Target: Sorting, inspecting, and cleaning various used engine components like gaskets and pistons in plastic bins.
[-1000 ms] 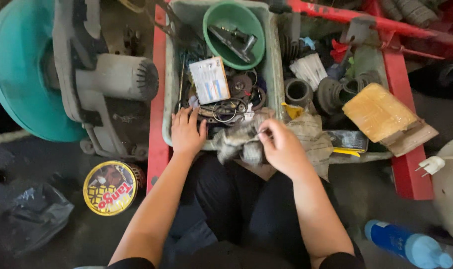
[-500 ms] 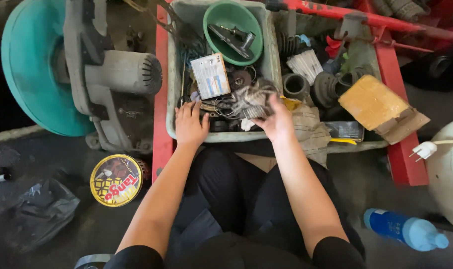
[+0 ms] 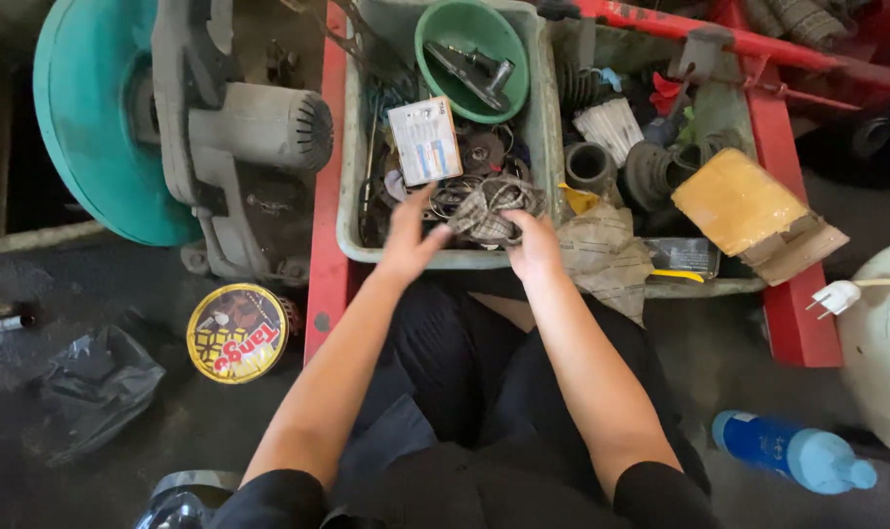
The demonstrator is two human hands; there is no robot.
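My right hand [image 3: 533, 245] grips a dirty grey rag [image 3: 492, 208] bunched over the front of a pale green plastic bin [image 3: 352, 186]. My left hand [image 3: 409, 238] hovers open at the bin's front rim, fingers spread, close to the rag and to a tangle of wires and metal rings. Inside the bin lie a small white and blue box [image 3: 424, 140], a green bowl [image 3: 471, 49] with a metal tool in it, and assorted metal parts.
A grey motor with a teal disc [image 3: 93, 118] stands at left. A round yellow tin [image 3: 237, 333] and black bag [image 3: 93, 392] lie on the floor. A second tray holds rubber parts and a yellow sponge block [image 3: 739, 201]. Blue bottle [image 3: 793, 453] lower right; red frame around.
My right hand carried the rag from the bin's front edge up into the bin. My left hand lifted off the contents and spread its fingers.
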